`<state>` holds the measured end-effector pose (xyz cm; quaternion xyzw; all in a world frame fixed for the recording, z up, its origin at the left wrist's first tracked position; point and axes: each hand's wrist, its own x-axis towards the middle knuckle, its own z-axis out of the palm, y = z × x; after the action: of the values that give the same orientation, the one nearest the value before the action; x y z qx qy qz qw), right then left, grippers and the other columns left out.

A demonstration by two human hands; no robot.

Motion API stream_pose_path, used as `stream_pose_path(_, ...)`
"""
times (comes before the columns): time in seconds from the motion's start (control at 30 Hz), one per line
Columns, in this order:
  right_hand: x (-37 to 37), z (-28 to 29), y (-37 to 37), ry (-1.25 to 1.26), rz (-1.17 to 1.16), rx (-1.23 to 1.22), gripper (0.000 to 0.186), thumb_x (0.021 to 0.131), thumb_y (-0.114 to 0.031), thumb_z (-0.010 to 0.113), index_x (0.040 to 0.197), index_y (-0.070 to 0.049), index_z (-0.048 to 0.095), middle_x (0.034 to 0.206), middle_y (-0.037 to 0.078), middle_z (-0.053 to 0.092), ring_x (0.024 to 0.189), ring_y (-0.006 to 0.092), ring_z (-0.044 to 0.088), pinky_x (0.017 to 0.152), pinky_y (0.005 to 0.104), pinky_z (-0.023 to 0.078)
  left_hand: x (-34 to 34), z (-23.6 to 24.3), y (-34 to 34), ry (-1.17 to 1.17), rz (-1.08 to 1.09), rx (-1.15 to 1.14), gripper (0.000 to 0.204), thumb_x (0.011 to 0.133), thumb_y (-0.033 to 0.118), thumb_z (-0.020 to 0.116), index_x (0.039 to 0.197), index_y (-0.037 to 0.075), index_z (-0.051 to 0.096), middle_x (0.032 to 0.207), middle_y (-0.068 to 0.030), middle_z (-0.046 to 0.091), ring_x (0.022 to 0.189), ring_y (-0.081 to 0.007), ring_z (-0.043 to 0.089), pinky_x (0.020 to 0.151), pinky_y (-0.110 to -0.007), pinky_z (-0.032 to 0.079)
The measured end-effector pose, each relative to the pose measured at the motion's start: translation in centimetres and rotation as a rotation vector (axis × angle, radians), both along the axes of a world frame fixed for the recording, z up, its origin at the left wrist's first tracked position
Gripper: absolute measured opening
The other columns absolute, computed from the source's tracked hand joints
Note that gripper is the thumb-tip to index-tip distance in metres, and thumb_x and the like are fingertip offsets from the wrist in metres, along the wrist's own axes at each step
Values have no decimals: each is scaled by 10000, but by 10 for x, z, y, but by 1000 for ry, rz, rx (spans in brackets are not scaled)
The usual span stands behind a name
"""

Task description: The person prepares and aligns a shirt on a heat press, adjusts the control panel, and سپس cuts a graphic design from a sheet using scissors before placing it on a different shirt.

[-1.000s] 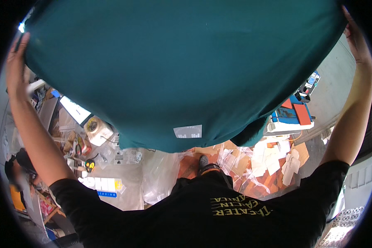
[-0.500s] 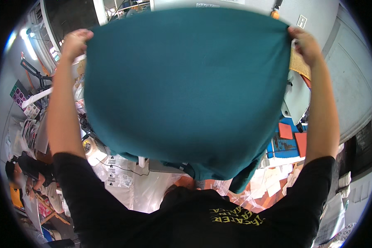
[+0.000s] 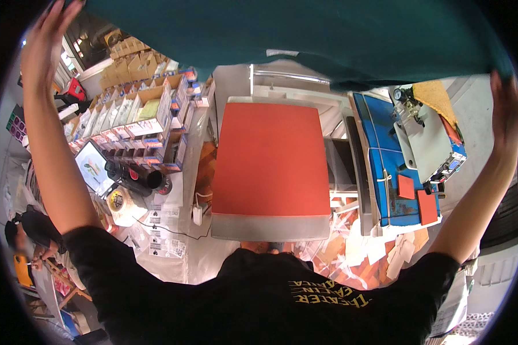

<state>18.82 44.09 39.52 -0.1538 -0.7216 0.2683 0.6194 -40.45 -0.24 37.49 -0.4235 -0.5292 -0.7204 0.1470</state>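
Note:
A dark teal shirt (image 3: pixel 339 34) is stretched between my raised hands and runs across the top of the view, beyond which its upper part is cut off. My left hand (image 3: pixel 45 43) is at the top left, by one corner of the cloth; its fingertips reach the frame's edge. On the far right, my right hand (image 3: pixel 506 109) grips the other corner, its fingers in shadow. A small white patch shows on the shirt's lower edge. Below the cloth and apart from it lies a flat orange-red pad (image 3: pixel 270 161) on a grey platen (image 3: pixel 270 226).
To the left, boxes (image 3: pixel 147 109) of packets stand beside a tablet (image 3: pixel 94 168), a black bottle (image 3: pixel 131 177) and a tape roll (image 3: pixel 117 200). A blue board (image 3: pixel 394 198) and a pale machine with a gauge (image 3: pixel 423 144) are at right. Another person (image 3: pixel 43 236) sits far left.
My hands have spread wider apart. The shirt has swung up and away from me, uncovering the orange-red pad, the boxes and the machine.

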Motion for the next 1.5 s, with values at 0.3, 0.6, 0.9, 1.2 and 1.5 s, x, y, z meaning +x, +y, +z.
stream_pose_path(0.3, 11, -369, -154, -450, -508, -594, 64, 906, -85, 672, 899, -23, 655, 891, 43, 641, 848, 147, 587, 801, 280, 467, 130, -361, -94, -651, -67, -546, 238, 951, 298, 683, 945, 60, 661, 916, -37, 684, 736, -82, 538, 709, -201, 436)
stream_pose_path(0.6, 11, -542, -172, -59, -314, -1467, 510, 849, 29, 662, 1334, -29, 516, 1123, 135, 651, 1025, 288, 635, 905, 411, 505, 166, -547, -93, -1535, -660, -578, 163, 961, 176, 651, 1013, 21, 649, 886, -56, 711, 711, -153, 658, 656, -306, 548)
stream_pose_path(0.9, 78, -574, -169, 784, -63, -1440, 482, 971, -52, 528, 1435, -124, 417, 1189, 86, 622, 1066, 249, 628, 946, 436, 536, 172, -551, -123, -1516, -756, -413, 264, 908, 215, 716, 1075, 25, 638, 939, -61, 719, 781, -162, 684, 730, -318, 569)
stream_pose_path(1.2, 99, -591, -183, -497, -555, -1304, 205, 868, -98, 667, 1068, -55, 664, 954, 73, 664, 918, 236, 643, 800, 351, 521, 177, -583, -144, -1521, -599, -830, 243, 955, 183, 651, 1163, 59, 629, 993, -17, 699, 825, -119, 662, 781, -290, 540)
stream_pose_path(1.5, -149, -498, -187, -771, -37, -174, 259, 782, -102, 750, 1034, -78, 692, 944, 75, 693, 979, 281, 614, 891, 415, 439, 172, -586, -52, -1169, -340, -1045, 319, 1000, 274, 585, 1221, 48, 630, 1011, -17, 688, 838, -91, 626, 741, -236, 483)
